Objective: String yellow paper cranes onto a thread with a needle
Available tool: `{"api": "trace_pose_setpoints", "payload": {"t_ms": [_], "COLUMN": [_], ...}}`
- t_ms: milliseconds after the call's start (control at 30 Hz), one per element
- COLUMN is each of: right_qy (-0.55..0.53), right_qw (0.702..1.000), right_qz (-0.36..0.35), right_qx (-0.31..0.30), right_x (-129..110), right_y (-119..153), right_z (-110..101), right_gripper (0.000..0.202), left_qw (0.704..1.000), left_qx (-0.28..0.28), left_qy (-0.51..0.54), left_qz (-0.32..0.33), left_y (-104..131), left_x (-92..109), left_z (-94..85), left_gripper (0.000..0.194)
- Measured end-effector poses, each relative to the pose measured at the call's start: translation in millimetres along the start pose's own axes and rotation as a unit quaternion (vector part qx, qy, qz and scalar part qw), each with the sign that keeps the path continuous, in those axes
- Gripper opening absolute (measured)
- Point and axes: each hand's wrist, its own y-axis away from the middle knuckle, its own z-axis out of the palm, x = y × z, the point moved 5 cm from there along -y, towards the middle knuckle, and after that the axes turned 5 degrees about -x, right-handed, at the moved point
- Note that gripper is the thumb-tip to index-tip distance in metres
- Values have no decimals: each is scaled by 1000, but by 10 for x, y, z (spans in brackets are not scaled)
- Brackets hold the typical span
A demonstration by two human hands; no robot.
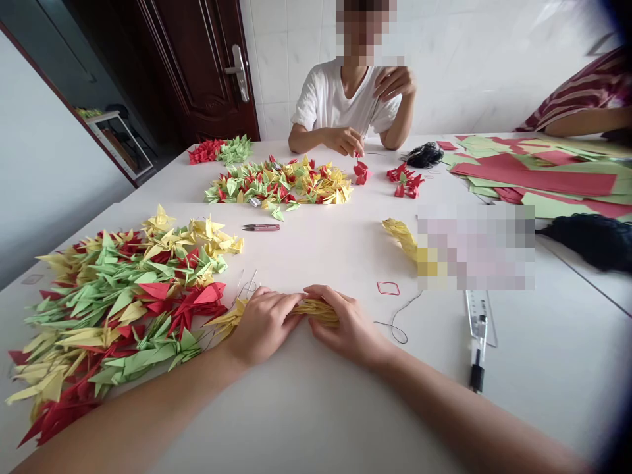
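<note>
Both my hands are closed round a row of yellow folded paper cranes (318, 311) packed tightly together at the near middle of the table. My left hand (264, 324) covers part of the row, and yellow points stick out beyond its left side. At the row's other end my right hand (345, 322) grips it, fingers bent over the top. Dark thread (395, 329) curls on the table to the right of my right hand. A large pile of green, red and yellow paper cranes (118, 296) spreads out to the left of my hands.
Small thread snips (261, 228) lie beyond my left hand. Another yellow paper bundle (402, 238), a ruler (481, 309) and a pen (478, 355) are to the right. Across the table sits a person (340, 99) with red cranes (405, 179) and black thread (423, 155) nearby. Coloured paper strips (538, 174) cover the far right.
</note>
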Motion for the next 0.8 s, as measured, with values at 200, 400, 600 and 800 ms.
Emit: {"api": "trace_pose_setpoints", "payload": {"t_ms": [200, 400, 600, 800], "right_qy": [-26, -26, -32, 22], "right_qw": [999, 999, 997, 995], "right_qz": [25, 34, 56, 56], "right_qx": [-21, 11, 53, 80], "right_x": [9, 45, 80, 60], "right_y": [-2, 6, 17, 20], "right_z": [-3, -13, -40, -55], "right_gripper": [29, 30, 24, 15], "left_qw": [999, 998, 999, 1000], "left_qx": [-9, -16, -11, 0], "left_qy": [33, 26, 38, 1], "left_qz": [-32, -46, -31, -19], "left_y": [-9, -1, -8, -19], "left_x": [-17, -17, -33, -43], "left_z": [-20, -12, -15, -45], "left_gripper": [21, 25, 36, 21]}}
